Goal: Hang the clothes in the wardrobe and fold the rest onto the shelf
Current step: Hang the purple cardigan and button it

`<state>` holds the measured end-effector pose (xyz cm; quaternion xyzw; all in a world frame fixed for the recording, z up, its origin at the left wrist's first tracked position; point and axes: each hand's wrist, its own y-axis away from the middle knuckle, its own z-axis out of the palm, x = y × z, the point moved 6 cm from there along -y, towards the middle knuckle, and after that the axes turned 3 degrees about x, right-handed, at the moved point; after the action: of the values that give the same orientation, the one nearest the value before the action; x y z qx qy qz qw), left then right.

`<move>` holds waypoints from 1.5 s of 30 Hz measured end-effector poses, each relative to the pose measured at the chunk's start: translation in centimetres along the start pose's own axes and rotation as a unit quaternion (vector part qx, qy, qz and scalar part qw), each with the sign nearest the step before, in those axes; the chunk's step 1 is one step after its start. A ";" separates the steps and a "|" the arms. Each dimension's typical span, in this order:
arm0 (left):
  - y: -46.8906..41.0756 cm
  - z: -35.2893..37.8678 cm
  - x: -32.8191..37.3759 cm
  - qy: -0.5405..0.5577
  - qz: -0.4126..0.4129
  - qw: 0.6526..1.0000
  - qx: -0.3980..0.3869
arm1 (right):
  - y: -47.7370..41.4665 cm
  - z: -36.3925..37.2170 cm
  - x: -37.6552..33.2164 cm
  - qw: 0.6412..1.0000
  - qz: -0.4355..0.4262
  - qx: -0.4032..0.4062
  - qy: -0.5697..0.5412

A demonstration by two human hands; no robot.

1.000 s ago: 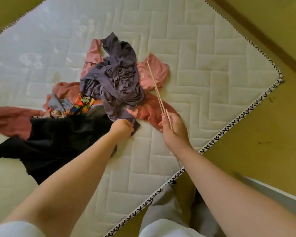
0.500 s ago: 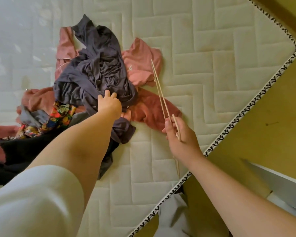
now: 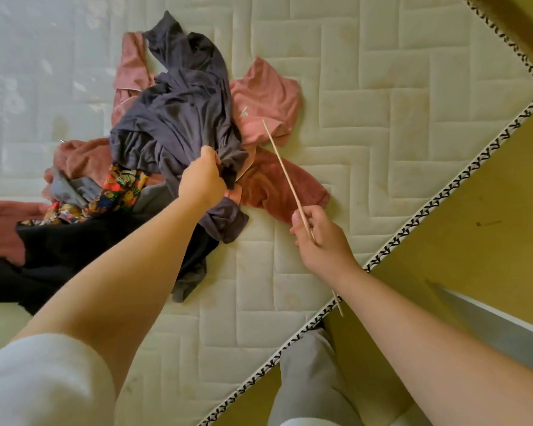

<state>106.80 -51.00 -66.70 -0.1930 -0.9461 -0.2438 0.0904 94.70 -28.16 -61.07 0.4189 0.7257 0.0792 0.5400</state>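
Note:
A heap of clothes lies on the white quilted mattress. On top is a crumpled grey-purple garment. My left hand grips a bunched fold of it near its lower right edge. Pink garments spread under and around it. A black garment lies at the lower left, and a colourful patterned piece shows between them. My right hand holds a thin wooden hanger, seen edge-on like a stick, to the right of the heap.
The mattress's patterned edge runs diagonally from upper right to lower centre. Beyond it is yellow floor and a white baseboard-like strip at the right. My grey trouser leg stands at the mattress edge.
My left hand moved right along the grey-purple garment and closed on a fold of it. My right hand with the hanger stayed about where it was.

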 end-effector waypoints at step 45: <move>32.4 -35.3 22.9 0.052 0.157 0.952 0.257 | 21.1 -34.2 -27.0 0.928 -0.312 0.169 0.113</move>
<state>101.98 -35.03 -16.34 -0.2959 -0.9286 0.0149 0.2233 78.44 -21.84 -15.91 0.2445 0.8788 -0.1705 0.3727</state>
